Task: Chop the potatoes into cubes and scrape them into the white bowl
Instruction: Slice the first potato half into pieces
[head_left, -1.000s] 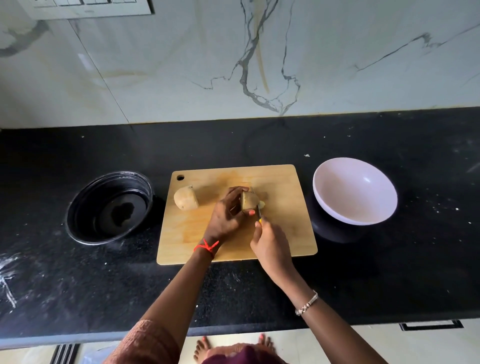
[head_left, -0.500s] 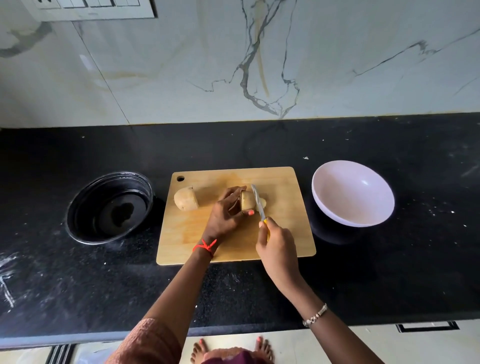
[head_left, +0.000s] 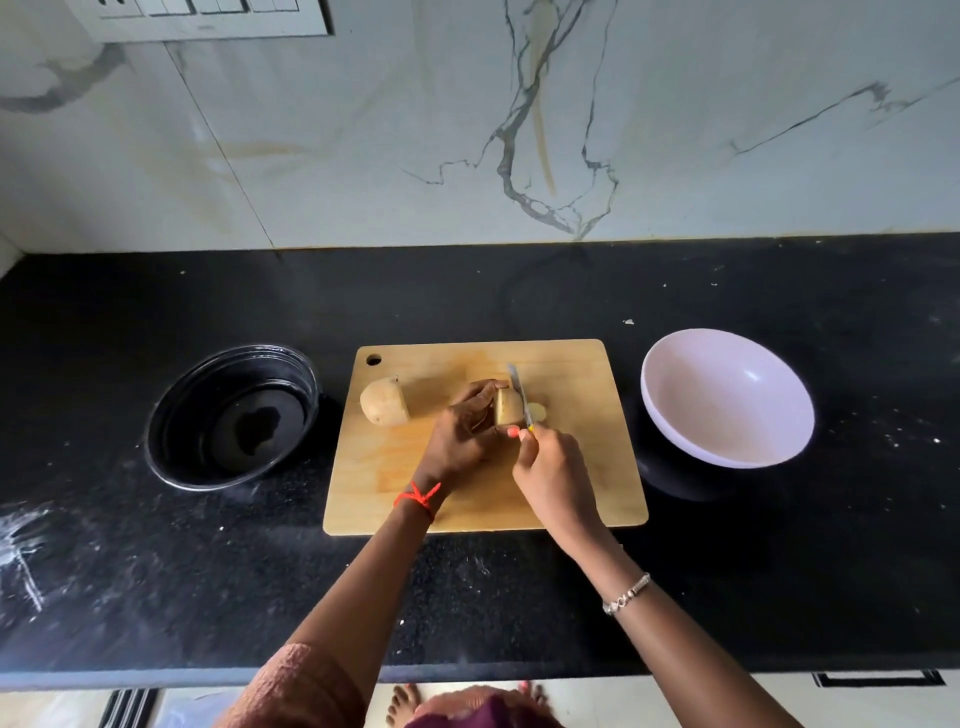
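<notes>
Wooden cutting board (head_left: 613, 395): at its middle the left hand (head_left: 462, 441) grips 1 potato piece (head_left: 506, 408), and the right hand (head_left: 556, 478) clasps a knife (head_left: 518, 389), its blade on that piece. Another potato half (head_left: 384, 408) lies near the board's left edge; the white bowl (head_left: 727, 400) stands right of the board.

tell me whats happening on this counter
A person is slicing potato on a wooden cutting board. The left hand grips a potato piece while the right hand holds a knife, blade against it. A slice lies beside the blade, another potato half sits to the left, and the white bowl is empty.
</notes>
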